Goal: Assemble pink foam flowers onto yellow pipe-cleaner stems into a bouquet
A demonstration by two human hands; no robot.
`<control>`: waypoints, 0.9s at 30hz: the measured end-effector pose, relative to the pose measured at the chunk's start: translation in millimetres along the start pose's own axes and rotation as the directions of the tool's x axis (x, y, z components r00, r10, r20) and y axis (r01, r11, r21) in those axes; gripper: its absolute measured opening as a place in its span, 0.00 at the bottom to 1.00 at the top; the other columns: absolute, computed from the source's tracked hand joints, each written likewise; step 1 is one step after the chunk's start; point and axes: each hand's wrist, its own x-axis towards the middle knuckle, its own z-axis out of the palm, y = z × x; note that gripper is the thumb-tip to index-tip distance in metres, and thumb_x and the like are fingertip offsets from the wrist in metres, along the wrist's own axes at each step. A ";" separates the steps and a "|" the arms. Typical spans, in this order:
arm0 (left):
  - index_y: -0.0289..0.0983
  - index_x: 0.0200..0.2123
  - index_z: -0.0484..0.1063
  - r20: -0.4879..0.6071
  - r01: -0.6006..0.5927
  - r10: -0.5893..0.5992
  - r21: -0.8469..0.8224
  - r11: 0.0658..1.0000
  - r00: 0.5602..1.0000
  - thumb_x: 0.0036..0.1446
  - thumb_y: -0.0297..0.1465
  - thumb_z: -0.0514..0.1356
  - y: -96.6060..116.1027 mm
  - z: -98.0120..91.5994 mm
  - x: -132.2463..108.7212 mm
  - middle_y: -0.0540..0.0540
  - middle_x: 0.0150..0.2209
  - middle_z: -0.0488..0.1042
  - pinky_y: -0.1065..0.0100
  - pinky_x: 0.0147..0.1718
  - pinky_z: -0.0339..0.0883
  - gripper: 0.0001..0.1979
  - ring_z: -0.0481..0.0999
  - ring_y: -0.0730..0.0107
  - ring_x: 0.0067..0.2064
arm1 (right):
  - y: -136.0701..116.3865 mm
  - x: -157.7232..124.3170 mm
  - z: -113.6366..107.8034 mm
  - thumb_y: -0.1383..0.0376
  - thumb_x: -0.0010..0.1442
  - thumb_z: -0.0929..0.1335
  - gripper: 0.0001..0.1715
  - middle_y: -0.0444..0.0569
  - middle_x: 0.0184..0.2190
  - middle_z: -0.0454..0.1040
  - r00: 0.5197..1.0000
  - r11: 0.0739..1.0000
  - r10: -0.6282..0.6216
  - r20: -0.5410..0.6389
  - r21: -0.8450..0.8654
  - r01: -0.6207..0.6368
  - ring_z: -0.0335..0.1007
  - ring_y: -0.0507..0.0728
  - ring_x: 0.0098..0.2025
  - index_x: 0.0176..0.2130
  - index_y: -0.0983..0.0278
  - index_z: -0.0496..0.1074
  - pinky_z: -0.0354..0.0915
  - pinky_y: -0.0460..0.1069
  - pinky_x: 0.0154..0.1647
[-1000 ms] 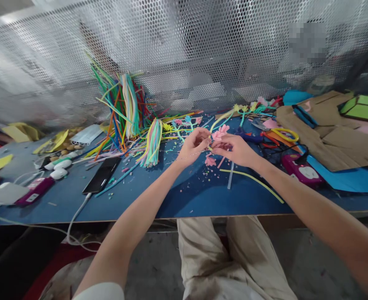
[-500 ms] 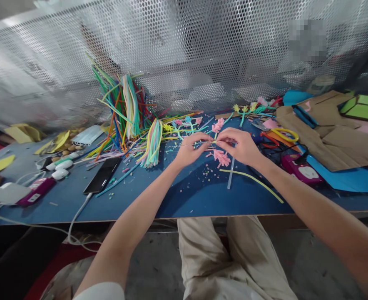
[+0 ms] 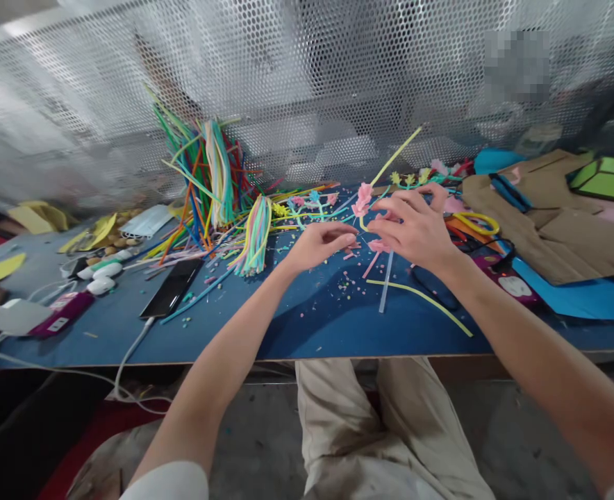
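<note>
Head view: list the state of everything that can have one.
right hand, pinching the pink flower stem, other fingers spread
pink flower stem, held above the table, tilted
left hand, fingertips by the stem's lower end, grip unclear
phone, screen dark, lying flat
pipe-cleaner bundle, propped against the mesh

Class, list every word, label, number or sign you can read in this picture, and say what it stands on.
None can be read.
White label on the purple gadget: too small and blurred to read.
White patch on the pink gadget: blurred, no letters can be made out.
</note>
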 end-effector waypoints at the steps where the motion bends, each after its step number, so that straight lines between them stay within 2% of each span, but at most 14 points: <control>1: 0.35 0.45 0.79 -0.003 -0.004 0.004 0.000 1.000 1.000 0.62 0.46 0.65 -0.5 6.2 0.2 0.43 0.37 0.83 0.66 0.39 0.77 0.20 0.82 0.69 0.35 | -1.0 -0.6 1.6 0.67 0.67 0.69 0.10 0.41 0.55 0.77 1.000 1.000 0.005 -0.009 -0.008 -0.005 0.66 0.62 0.57 0.40 0.52 0.80 0.47 0.66 0.63; 3: 0.35 0.41 0.78 -0.009 -0.020 0.020 0.006 1.000 1.000 0.63 0.46 0.64 -1.9 14.8 0.8 0.44 0.35 0.82 0.68 0.35 0.75 0.18 0.80 0.72 0.31 | -2.1 -2.0 4.0 0.67 0.67 0.69 0.10 0.41 0.57 0.76 1.000 1.000 0.008 -0.008 -0.012 -0.008 0.65 0.63 0.59 0.40 0.53 0.79 0.47 0.66 0.63; 6: 0.35 0.38 0.76 -0.013 -0.033 0.033 0.034 0.999 0.999 0.65 0.45 0.63 -1.7 18.1 1.6 0.46 0.32 0.80 0.72 0.30 0.70 0.17 0.74 0.77 0.27 | -2.4 -4.0 5.2 0.65 0.67 0.68 0.09 0.41 0.60 0.73 1.000 0.999 0.017 -0.009 0.045 -0.016 0.63 0.64 0.62 0.43 0.51 0.78 0.49 0.66 0.65; 8: 0.35 0.37 0.75 -0.059 -0.053 0.057 0.057 0.997 0.997 0.66 0.44 0.62 -0.8 16.8 2.0 0.48 0.31 0.77 0.73 0.30 0.67 0.17 0.71 0.78 0.27 | -1.4 -5.2 4.8 0.58 0.67 0.69 0.11 0.43 0.62 0.70 0.992 0.989 0.086 -0.092 0.128 -0.074 0.62 0.66 0.64 0.49 0.49 0.75 0.51 0.66 0.65; 9: 0.35 0.36 0.75 -0.091 -0.069 0.074 0.057 0.996 0.993 0.66 0.44 0.62 -0.7 15.9 2.3 0.49 0.30 0.76 0.73 0.30 0.66 0.16 0.71 0.78 0.28 | -0.2 -5.7 4.6 0.53 0.66 0.68 0.17 0.46 0.64 0.68 0.974 0.974 0.154 -0.165 0.190 -0.121 0.61 0.68 0.65 0.54 0.50 0.72 0.53 0.67 0.65; 11: 0.36 0.36 0.74 -0.142 -0.105 0.107 0.022 0.994 0.984 0.65 0.44 0.62 -2.2 14.6 2.9 0.50 0.28 0.73 0.73 0.30 0.64 0.16 0.69 0.78 0.28 | 3.9 -6.8 4.8 0.47 0.67 0.65 0.29 0.52 0.66 0.64 0.897 0.910 0.335 -0.290 0.345 -0.229 0.60 0.70 0.66 0.63 0.52 0.64 0.56 0.68 0.65; 13: 0.37 0.35 0.74 -0.175 -0.121 0.111 -0.048 0.991 0.978 0.65 0.44 0.63 -5.0 14.5 3.4 0.51 0.27 0.72 0.73 0.29 0.62 0.15 0.67 0.78 0.27 | 9.7 -7.5 6.6 0.47 0.70 0.60 0.31 0.56 0.65 0.63 0.831 0.832 0.470 -0.297 0.464 -0.305 0.60 0.70 0.67 0.67 0.54 0.59 0.58 0.68 0.64; 14: 0.37 0.35 0.74 -0.180 -0.121 0.104 -0.083 0.989 0.978 0.65 0.44 0.63 -6.3 15.0 3.7 0.51 0.27 0.72 0.73 0.28 0.61 0.16 0.66 0.79 0.27 | 12.5 -7.5 8.2 0.49 0.71 0.59 0.29 0.56 0.64 0.65 0.832 0.812 0.489 -0.264 0.487 -0.323 0.61 0.69 0.67 0.66 0.54 0.60 0.58 0.68 0.65; 15: 0.38 0.36 0.74 -0.176 -0.114 0.093 -0.115 0.987 0.980 0.64 0.45 0.63 -7.4 16.0 3.8 0.51 0.27 0.72 0.72 0.27 0.60 0.16 0.65 0.78 0.26 | 14.7 -7.4 9.9 0.51 0.71 0.59 0.27 0.55 0.64 0.67 0.852 0.810 0.476 -0.217 0.486 -0.329 0.62 0.69 0.66 0.65 0.53 0.62 0.57 0.68 0.67; 17: 0.38 0.37 0.74 -0.159 -0.089 0.062 -0.168 0.982 0.985 0.62 0.47 0.65 -8.4 18.8 3.8 0.52 0.26 0.71 0.72 0.25 0.58 0.17 0.63 0.78 0.25 | 16.1 -6.3 13.5 0.51 0.70 0.63 0.25 0.54 0.62 0.71 0.910 0.828 0.400 -0.111 0.470 -0.306 0.63 0.69 0.67 0.62 0.54 0.67 0.54 0.69 0.69; 19: 0.38 0.39 0.75 -0.157 -0.063 0.033 -0.193 0.979 0.987 0.61 0.49 0.65 -7.9 22.1 3.4 0.52 0.25 0.69 0.71 0.24 0.56 0.18 0.62 0.77 0.24 | 12.9 -4.8 16.2 0.50 0.68 0.65 0.24 0.54 0.60 0.73 0.943 0.820 0.331 -0.028 0.503 -0.273 0.65 0.68 0.65 0.59 0.55 0.70 0.56 0.69 0.68; 23: 0.37 0.35 0.75 -0.182 -0.052 0.017 -0.189 0.981 0.983 0.60 0.51 0.66 -7.4 26.8 1.9 0.52 0.25 0.68 0.71 0.24 0.55 0.21 0.61 0.78 0.24 | 0.9 -2.2 17.3 0.48 0.66 0.68 0.21 0.55 0.53 0.78 0.950 0.712 0.304 0.069 0.646 -0.275 0.72 0.66 0.59 0.51 0.57 0.74 0.66 0.64 0.62; 27: 0.36 0.35 0.75 -0.089 -0.011 -0.011 -0.242 0.970 0.996 0.59 0.51 0.66 -9.9 29.6 0.2 0.50 0.27 0.73 0.71 0.22 0.52 0.21 0.61 0.79 0.24 | -4.2 0.1 15.8 0.49 0.64 0.71 0.17 0.53 0.53 0.78 0.950 0.636 0.291 0.114 0.719 -0.281 0.72 0.64 0.58 0.45 0.57 0.76 0.67 0.62 0.61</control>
